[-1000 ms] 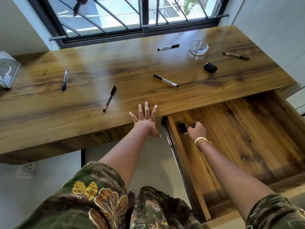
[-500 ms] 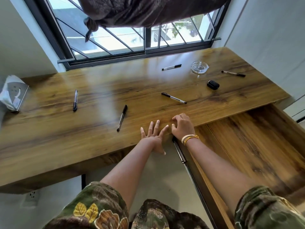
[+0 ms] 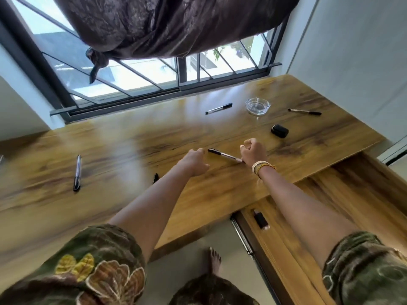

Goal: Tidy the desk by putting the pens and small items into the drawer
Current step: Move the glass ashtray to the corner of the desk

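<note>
Black-capped pen (image 3: 223, 154) lies diagonally on the desk (image 3: 132, 137), tip under the loosely curled right hand (image 3: 253, 153), grasp unclear; left hand (image 3: 195, 160) empty, near cap.

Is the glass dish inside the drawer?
No, the glass dish sits on the desk near the window, while the open drawer holds only a small black item.

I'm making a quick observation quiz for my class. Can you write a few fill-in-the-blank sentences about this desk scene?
1. The clear glass ashtray stands on the wooden desk between two ____.
2. The small black lighter lies inside the open wooden ____.
3. The stacked bracelets are worn on the ____ wrist.
4. The black-capped white pen lies between the left hand and the right hand, on the ____.

Missing words: pens; drawer; right; desk
</note>
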